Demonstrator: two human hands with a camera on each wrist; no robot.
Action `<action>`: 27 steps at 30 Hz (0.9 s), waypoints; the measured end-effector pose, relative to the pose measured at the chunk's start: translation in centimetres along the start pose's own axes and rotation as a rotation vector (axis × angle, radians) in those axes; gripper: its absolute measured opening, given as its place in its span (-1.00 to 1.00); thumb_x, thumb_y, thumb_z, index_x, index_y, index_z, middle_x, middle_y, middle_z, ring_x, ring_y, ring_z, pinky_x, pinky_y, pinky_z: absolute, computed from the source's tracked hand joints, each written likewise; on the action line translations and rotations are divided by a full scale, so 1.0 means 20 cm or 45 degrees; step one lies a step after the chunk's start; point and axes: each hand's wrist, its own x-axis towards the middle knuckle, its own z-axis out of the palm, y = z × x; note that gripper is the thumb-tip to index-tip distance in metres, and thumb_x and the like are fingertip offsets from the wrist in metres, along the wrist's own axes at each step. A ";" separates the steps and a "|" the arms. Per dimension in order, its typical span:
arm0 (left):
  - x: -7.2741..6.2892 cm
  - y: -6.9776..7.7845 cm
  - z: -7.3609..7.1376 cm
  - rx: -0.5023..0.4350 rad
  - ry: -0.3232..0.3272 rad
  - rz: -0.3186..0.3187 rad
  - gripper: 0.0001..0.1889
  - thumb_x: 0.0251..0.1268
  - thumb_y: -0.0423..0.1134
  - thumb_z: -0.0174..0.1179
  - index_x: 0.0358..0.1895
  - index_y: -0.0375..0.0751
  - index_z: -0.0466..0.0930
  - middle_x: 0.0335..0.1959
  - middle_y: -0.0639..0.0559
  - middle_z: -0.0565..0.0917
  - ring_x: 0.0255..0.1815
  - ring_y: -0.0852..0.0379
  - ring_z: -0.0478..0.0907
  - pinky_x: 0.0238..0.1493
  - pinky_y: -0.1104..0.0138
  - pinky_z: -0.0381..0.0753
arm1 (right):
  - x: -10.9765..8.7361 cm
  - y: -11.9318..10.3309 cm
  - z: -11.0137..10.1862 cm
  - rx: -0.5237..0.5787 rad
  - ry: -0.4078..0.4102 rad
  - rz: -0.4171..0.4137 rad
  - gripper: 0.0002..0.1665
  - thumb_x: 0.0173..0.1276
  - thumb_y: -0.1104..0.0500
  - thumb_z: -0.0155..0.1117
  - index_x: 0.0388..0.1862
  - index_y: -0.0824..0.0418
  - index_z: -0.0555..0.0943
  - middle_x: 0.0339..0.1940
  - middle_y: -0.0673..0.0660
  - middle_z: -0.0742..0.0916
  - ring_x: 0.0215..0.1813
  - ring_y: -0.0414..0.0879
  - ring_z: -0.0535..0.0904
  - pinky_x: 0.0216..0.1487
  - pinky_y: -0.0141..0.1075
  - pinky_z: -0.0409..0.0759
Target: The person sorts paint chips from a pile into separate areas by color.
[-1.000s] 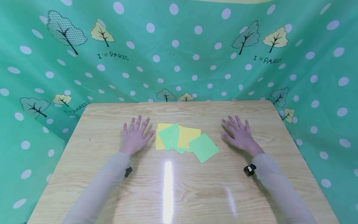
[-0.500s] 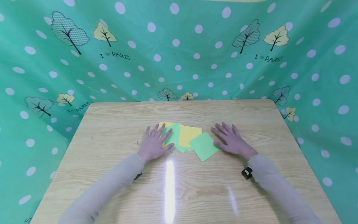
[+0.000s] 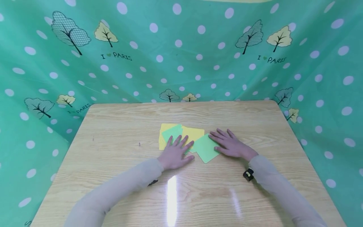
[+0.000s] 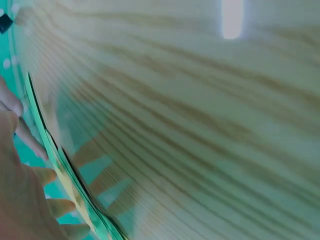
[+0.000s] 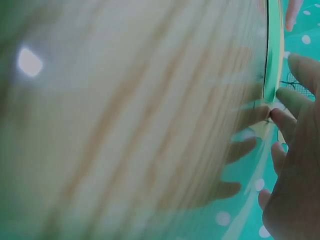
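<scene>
Several thin square cards lie overlapping on the wooden table [image 3: 119, 132] in the head view. They include a yellow card [image 3: 161, 143] at the left, a green card [image 3: 172, 131] over it, a middle yellow card [image 3: 195, 132] and a right green card [image 3: 205, 149]. My left hand [image 3: 174, 156], fingers spread, lies over the front of the left and middle cards, hiding parts of them. At the right green card's right edge, my right hand [image 3: 231, 145] has its fingertips and thumb. Seen edge-on in the right wrist view, the green card [image 5: 273, 60] is close to the fingertips.
A green polka-dot cloth [image 3: 181, 53] with printed trees hangs behind the table and along both sides. A small dark mark [image 3: 139, 144] shows on the tabletop left of the cards. A light reflection [image 3: 171, 201] streaks the front of the table.
My left hand has moved right, from beside the cards to over them. My right hand has moved left to the right green card's edge. The cards keep their layout.
</scene>
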 end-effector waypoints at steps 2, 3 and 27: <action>0.01 0.03 0.00 -0.012 -0.014 0.026 -0.23 0.41 0.39 -0.41 0.55 0.07 -0.03 0.55 -0.06 -0.08 0.53 -0.17 -0.19 0.42 -0.20 -0.33 | 0.00 0.00 0.01 -0.018 -0.004 0.004 -0.21 0.48 -0.19 -0.03 0.55 0.12 0.11 0.55 0.13 0.16 0.54 0.19 -0.13 0.42 0.25 -0.31; 0.01 0.04 -0.01 -0.017 -0.019 0.038 -0.22 0.41 0.38 -0.40 0.55 0.03 -0.02 0.55 -0.07 -0.08 0.53 -0.17 -0.19 0.41 -0.20 -0.32 | 0.00 0.00 0.01 -0.027 -0.007 0.009 -0.17 0.46 -0.22 0.00 0.56 0.12 0.10 0.56 0.12 0.15 0.54 0.19 -0.14 0.42 0.25 -0.30; 0.16 0.02 -0.04 0.011 -0.083 0.021 0.03 0.28 0.41 -0.08 0.52 -0.34 -0.12 0.56 -0.15 -0.14 0.53 -0.15 -0.31 0.40 -0.23 -0.34 | 0.04 0.01 0.01 0.083 0.000 0.023 0.04 0.27 -0.29 0.24 0.54 0.18 0.11 0.56 0.15 0.14 0.54 0.12 -0.07 0.44 0.20 -0.23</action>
